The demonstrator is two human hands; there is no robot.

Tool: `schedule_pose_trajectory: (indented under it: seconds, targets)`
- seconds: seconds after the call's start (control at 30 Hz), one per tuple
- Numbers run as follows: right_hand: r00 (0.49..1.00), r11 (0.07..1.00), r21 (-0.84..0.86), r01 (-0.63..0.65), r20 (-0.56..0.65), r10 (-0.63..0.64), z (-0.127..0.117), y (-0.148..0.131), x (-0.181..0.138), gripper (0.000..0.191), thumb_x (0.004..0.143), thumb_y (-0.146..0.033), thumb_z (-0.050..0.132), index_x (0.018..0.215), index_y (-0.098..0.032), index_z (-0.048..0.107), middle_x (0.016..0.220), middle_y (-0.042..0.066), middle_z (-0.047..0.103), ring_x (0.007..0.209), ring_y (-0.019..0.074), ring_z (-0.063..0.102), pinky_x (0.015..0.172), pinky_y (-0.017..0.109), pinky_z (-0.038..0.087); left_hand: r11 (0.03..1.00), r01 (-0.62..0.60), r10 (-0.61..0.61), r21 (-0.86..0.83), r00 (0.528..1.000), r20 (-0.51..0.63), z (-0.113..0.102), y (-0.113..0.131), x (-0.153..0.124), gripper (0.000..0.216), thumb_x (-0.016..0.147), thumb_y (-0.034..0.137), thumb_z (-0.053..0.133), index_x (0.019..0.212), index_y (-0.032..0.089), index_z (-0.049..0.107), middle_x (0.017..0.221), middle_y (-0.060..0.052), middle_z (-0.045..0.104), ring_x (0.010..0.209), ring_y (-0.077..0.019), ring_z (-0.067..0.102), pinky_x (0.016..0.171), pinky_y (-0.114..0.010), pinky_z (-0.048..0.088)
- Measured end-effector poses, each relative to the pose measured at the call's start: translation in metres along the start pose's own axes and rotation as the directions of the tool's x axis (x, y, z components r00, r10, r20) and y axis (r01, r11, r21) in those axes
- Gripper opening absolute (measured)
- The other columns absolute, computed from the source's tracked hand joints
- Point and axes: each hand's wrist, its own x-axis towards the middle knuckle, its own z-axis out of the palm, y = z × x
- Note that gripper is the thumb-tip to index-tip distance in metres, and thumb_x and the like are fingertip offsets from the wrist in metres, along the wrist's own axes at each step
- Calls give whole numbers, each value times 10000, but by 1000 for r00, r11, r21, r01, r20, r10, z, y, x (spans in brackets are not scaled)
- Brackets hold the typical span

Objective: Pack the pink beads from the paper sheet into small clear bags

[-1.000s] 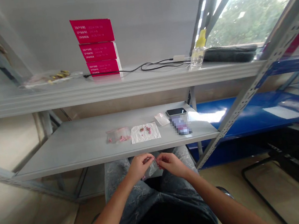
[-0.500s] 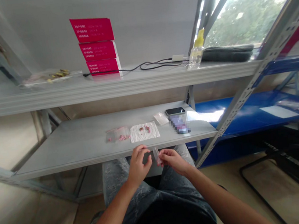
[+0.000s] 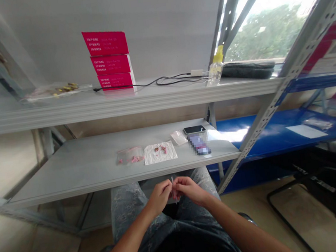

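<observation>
Between my hands, above my lap and in front of the shelf edge, is a small clear plastic bag [image 3: 175,195], seen nearly edge-on; what is inside it is mostly hidden. My left hand [image 3: 161,195] is closed, with thumb and fingers pinching the bag's left side. From the other side my right hand [image 3: 188,190] grips it too, fingers curled. On the shelf beyond lies a crumpled white tissue [image 3: 150,157] with small reddish and brown pieces on it. Left of the tissue are clear bags [image 3: 130,155] holding small pink pieces.
A clear packet [image 3: 179,137], a black phone [image 3: 195,129] and a blurred-out phone-like item [image 3: 199,144] lie at the shelf's right. The upper shelf [image 3: 152,103] carries red boxes [image 3: 112,64], a black cable [image 3: 164,79] and a yellow-topped bottle [image 3: 215,68]. A metal post [image 3: 250,131] stands right.
My left hand has moved in from beside the small bag, closing from spread fingers onto it. My right hand still holds the bag. The view has shifted slightly.
</observation>
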Motion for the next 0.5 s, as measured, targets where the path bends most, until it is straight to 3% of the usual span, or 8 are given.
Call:
schedule_pose_trajectory:
  seconds: [0.2,0.5]
  targets:
    - [996,992,-124,10,89,1,-3,1,-2,328,856,-486,751,878,-169,670,758,18,726,706,153,664,679,267,477,997,74,-74,-1,997,7,-3,-10,4,417,967,487,497,671,199,551,643,0,592,646,-171,561,652,-278,421]
    - [993,998,-58,22,116,-15,-6,3,-1,321,888,-478,727,877,-161,675,756,37,737,708,164,681,683,277,498,989,100,-93,-110,993,71,-2,-11,4,386,989,439,432,717,193,554,648,-2,600,638,-161,568,658,-271,431]
